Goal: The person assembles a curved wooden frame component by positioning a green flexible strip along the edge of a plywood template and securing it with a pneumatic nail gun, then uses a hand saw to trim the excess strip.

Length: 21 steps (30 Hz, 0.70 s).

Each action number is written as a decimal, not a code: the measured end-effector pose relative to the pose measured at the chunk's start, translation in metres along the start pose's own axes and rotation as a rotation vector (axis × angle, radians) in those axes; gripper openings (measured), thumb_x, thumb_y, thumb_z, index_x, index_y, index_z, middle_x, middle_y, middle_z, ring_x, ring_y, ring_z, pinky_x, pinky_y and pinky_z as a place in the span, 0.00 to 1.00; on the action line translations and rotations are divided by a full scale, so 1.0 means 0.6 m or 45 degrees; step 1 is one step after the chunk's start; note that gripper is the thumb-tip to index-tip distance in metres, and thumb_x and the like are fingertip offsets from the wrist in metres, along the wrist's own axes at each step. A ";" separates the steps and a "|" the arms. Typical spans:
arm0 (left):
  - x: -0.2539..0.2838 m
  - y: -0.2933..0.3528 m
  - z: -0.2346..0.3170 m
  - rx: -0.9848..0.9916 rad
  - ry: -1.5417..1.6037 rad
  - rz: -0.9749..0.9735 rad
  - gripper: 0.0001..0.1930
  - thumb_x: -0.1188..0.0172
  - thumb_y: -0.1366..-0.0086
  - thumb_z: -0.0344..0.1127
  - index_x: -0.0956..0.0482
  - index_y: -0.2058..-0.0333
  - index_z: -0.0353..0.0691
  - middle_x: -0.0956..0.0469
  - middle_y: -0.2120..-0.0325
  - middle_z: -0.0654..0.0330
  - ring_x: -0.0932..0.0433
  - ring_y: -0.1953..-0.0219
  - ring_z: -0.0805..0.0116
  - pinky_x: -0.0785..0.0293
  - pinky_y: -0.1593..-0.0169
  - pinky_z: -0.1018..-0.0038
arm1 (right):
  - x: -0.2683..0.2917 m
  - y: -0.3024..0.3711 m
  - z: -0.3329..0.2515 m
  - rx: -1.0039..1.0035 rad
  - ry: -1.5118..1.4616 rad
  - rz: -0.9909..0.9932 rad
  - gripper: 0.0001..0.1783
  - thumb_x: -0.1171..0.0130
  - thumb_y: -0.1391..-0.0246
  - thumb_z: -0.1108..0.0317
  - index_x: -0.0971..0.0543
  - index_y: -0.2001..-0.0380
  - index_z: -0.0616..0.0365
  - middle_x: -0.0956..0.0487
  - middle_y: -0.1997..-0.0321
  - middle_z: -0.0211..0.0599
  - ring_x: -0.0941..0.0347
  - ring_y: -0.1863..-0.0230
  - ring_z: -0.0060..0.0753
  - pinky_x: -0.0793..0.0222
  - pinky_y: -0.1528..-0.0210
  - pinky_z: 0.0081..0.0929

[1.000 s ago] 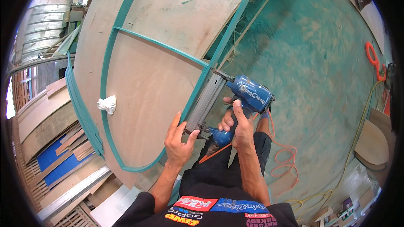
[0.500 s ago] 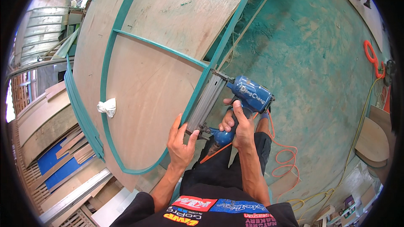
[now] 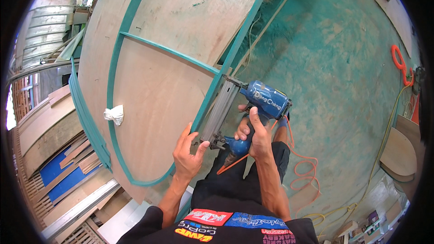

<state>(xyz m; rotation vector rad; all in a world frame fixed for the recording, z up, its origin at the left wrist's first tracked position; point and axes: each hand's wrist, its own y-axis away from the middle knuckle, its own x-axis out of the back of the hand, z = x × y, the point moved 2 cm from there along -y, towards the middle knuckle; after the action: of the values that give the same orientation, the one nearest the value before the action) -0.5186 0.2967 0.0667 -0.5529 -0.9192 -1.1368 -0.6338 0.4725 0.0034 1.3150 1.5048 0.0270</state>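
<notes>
My right hand (image 3: pixel 257 136) is wrapped around the handle of a blue nail gun (image 3: pixel 267 98), with the thumb along its upper side. The gun's nose and long grey magazine (image 3: pixel 220 110) lie against the outer side of a curved, green-edged wooden frame (image 3: pixel 208 103). Closer to me, my left hand (image 3: pixel 187 153) grips the same frame strip, fingers on its inner side and thumb outside, beside the magazine's near end. A green crossbar (image 3: pixel 169 51) joins the strip close to the gun's nose. Whether the nose touches the wood, I cannot tell.
The frame rests on a broad plywood sheet (image 3: pixel 156 104), with a crumpled white cloth (image 3: pixel 114 114) on its left strip. An orange air hose (image 3: pixel 307 158) coils on the green-stained floor (image 3: pixel 334 72). Bent green strips (image 3: pixel 86 113) and wood offcuts (image 3: pixel 74 156) lie at left.
The frame's near right strip has shifted slightly left, along with its crossbar end. My left hand and the nail gun have moved slightly left with it.
</notes>
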 end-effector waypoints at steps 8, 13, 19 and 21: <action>-0.010 -0.036 -0.015 0.237 0.228 0.117 0.16 0.32 0.32 0.39 0.19 0.56 0.30 0.16 0.56 0.46 0.16 0.57 0.56 0.21 0.51 0.65 | 0.049 -0.015 0.022 -0.128 -0.235 0.054 0.26 0.41 0.31 0.47 0.25 0.52 0.63 0.35 0.83 0.25 0.36 0.83 0.23 0.31 0.73 0.31; -0.045 -0.142 0.041 0.089 0.294 0.222 0.13 0.35 0.30 0.36 0.19 0.55 0.30 0.17 0.63 0.56 0.20 0.62 0.70 0.24 0.56 0.71 | 0.035 -0.020 0.019 -0.146 -0.182 0.003 0.24 0.41 0.31 0.49 0.24 0.54 0.63 0.34 0.84 0.26 0.35 0.84 0.23 0.32 0.74 0.30; -0.068 -0.170 0.038 -0.107 0.110 0.287 0.11 0.31 0.32 0.36 0.16 0.61 0.32 0.19 0.69 0.54 0.20 0.69 0.63 0.25 0.63 0.70 | 0.031 -0.024 0.019 -0.138 -0.105 -0.020 0.26 0.44 0.30 0.46 0.25 0.50 0.63 0.37 0.83 0.24 0.37 0.84 0.22 0.32 0.74 0.31; -0.072 -0.171 0.037 -0.122 0.110 0.307 0.11 0.31 0.32 0.36 0.16 0.62 0.32 0.19 0.69 0.54 0.20 0.69 0.63 0.25 0.64 0.70 | 0.033 -0.022 0.014 -0.145 -0.099 -0.015 0.27 0.44 0.30 0.46 0.25 0.50 0.63 0.37 0.83 0.24 0.37 0.84 0.22 0.32 0.74 0.31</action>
<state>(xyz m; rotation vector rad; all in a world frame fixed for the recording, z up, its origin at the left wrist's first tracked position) -0.6273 0.3006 0.0352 -0.6691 -0.7051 -0.9817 -0.6334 0.4764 -0.0215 1.2032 1.4243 0.0530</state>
